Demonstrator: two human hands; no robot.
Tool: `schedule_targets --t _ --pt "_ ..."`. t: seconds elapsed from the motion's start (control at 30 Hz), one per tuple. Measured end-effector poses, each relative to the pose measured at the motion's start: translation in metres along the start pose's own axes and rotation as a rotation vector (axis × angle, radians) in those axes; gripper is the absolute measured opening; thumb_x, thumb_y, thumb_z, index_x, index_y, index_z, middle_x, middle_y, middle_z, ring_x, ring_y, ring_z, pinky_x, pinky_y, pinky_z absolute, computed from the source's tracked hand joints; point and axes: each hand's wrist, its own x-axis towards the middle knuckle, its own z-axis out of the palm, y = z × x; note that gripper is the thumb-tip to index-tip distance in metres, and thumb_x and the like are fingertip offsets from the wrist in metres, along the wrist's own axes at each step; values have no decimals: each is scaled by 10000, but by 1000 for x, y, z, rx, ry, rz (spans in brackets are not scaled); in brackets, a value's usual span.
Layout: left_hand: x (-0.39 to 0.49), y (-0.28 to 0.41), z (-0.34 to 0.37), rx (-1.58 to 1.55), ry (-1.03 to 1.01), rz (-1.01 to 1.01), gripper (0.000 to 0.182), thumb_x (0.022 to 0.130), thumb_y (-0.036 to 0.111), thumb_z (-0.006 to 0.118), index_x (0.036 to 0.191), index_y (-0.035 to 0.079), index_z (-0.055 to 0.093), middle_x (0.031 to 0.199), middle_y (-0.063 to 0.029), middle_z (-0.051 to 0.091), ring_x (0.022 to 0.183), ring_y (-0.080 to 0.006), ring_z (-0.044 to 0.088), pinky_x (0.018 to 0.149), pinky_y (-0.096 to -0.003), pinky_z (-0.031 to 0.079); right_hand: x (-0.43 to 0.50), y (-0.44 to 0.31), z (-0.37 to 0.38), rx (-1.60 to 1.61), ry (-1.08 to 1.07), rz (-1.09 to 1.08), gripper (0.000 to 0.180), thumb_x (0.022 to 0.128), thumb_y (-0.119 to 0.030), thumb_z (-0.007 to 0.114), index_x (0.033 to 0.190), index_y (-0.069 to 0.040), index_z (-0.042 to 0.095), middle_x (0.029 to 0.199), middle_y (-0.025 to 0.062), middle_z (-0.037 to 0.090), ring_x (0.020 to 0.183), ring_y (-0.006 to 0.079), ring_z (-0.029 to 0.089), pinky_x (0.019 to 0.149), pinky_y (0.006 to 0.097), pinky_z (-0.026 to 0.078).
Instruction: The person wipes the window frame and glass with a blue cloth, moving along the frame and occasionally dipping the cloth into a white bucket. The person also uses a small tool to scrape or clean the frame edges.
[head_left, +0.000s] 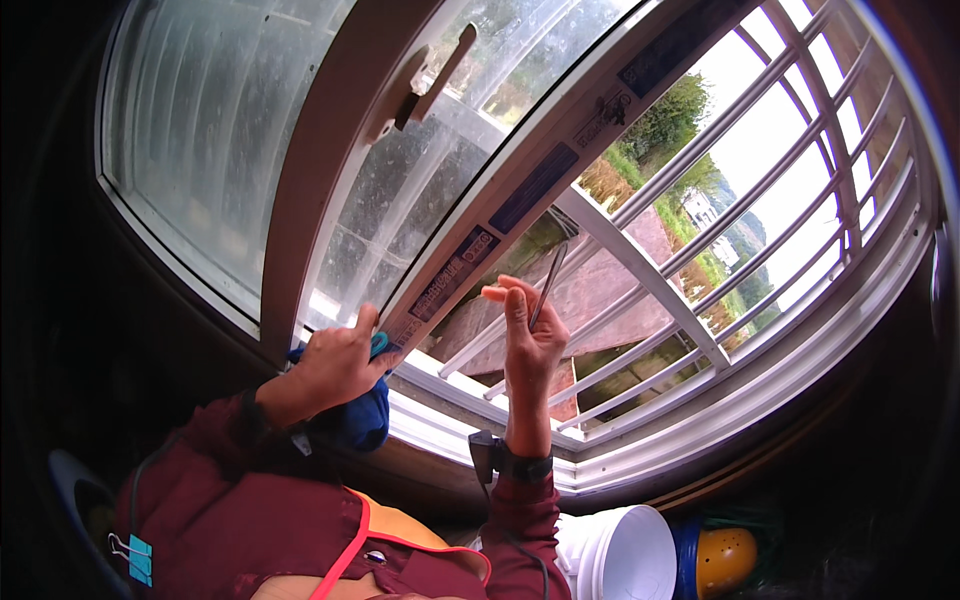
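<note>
My left hand (330, 367) is at the lower end of a sliding window sash's frame (517, 202), its fingers closed around a bunched blue cloth (364, 420) that hangs below it. A small teal loop (379, 343) pokes out beside the thumb. Raised in front of the barred opening, my right hand (531, 330) holds a slim metal tool (550, 281), tilted upward; its exact kind cannot be told. Strips of blue printed film (532, 187) bearing writing run along the frame. Dusty glass (405, 202) fills the sash on the left.
White metal security bars (645, 281) cross the opening, above a white window track (712, 420). A handle (442, 79) sticks out from the brown sash stile. Below are a white plastic bucket (637, 551) and a perforated yellow object (726, 559). A teal binder clip (140, 559) is at lower left.
</note>
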Motion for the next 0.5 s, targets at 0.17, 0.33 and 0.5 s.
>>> schedule_targets --t 0.17,0.33,0.5 --pt "18 2 3 83 10 64 443 880 353 734 1024 47 449 663 -197 642 678 -440 670 616 -517 526 -42 9 -17 9 17 145 250 1027 -207 616 1150 -11 711 860 37 753 594 -18 371 545 176 274" --pt "20 11 9 29 -37 146 428 885 339 728 1029 30 470 663 -205 640 670 -442 667 597 -515 528 -73 20 -23 84 91 154 244 1037 -190 596 1163 -8 700 857 53 749 556 -26 335 504 171 225" --pt "24 47 49 27 -131 224 407 903 333 709 1022 23 473 655 -195 643 637 -416 670 564 -495 525 -96 30 -48 52 272 157 243 1043 -180 584 1170 -4 692 876 64 748 549 -30 354 498 162 238"
